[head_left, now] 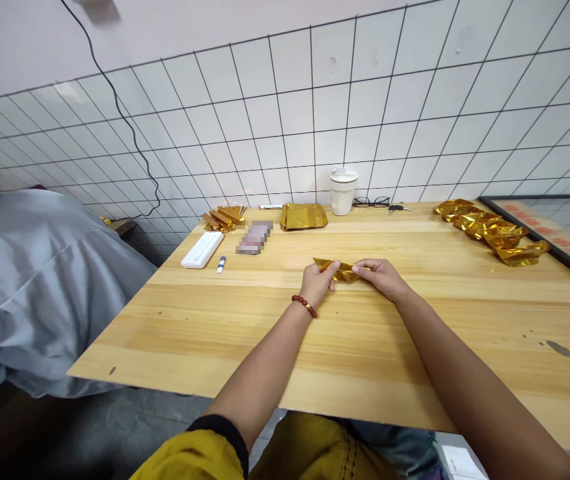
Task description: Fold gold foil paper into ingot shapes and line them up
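Holding: gold foil piece [341, 270] at frame centre, just above the wooden table [365, 347].
Axis: left-right across the frame.
Left hand [319, 283]: fingers pinched on its left end.
Right hand [383, 277]: fingers pinched on its right end.
Upper right: row of folded foils [495, 232].

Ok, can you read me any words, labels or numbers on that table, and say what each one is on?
Nothing here can be read as text.
Red marks on the framed panel: too blurred to read.
Small tube: label too small to read.
Flat item: pixelated, unreadable.
White cup: no print shows.
Gold foil piece: no print shows.
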The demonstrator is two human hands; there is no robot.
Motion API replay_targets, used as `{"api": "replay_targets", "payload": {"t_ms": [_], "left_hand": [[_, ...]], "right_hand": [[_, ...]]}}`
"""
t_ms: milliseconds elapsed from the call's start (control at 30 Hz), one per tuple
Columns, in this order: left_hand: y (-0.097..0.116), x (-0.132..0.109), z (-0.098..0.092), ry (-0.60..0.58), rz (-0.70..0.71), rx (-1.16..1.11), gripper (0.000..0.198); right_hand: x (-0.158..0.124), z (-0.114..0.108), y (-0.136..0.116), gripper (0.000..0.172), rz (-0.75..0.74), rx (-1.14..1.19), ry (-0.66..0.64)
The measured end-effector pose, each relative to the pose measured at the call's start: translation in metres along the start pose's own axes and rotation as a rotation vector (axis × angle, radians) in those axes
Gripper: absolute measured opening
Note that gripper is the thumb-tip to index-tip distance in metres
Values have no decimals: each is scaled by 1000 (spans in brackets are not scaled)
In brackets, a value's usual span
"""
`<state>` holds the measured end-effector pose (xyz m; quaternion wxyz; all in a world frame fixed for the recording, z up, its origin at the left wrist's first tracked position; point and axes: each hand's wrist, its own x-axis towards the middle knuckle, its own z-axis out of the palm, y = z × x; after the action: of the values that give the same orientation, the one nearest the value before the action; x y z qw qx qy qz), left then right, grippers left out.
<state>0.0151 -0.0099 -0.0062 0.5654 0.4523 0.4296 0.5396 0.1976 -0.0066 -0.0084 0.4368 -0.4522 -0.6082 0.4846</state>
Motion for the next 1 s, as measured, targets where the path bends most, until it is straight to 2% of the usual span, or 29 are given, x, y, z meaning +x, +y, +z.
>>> {"api": "replay_targets", "payload": {"t_ms": [300, 633, 1000], "left_hand": [[-1, 0, -1, -31, 27, 8, 42], [-5, 1, 0, -29, 20, 48, 37], [-9, 3, -2, -31, 39, 54, 40]], "right_hand": [[2, -1, 6, 43, 5, 2, -11], [0, 1, 1, 42, 4, 14, -5], [0, 1, 2, 43, 19, 1, 10]]}}
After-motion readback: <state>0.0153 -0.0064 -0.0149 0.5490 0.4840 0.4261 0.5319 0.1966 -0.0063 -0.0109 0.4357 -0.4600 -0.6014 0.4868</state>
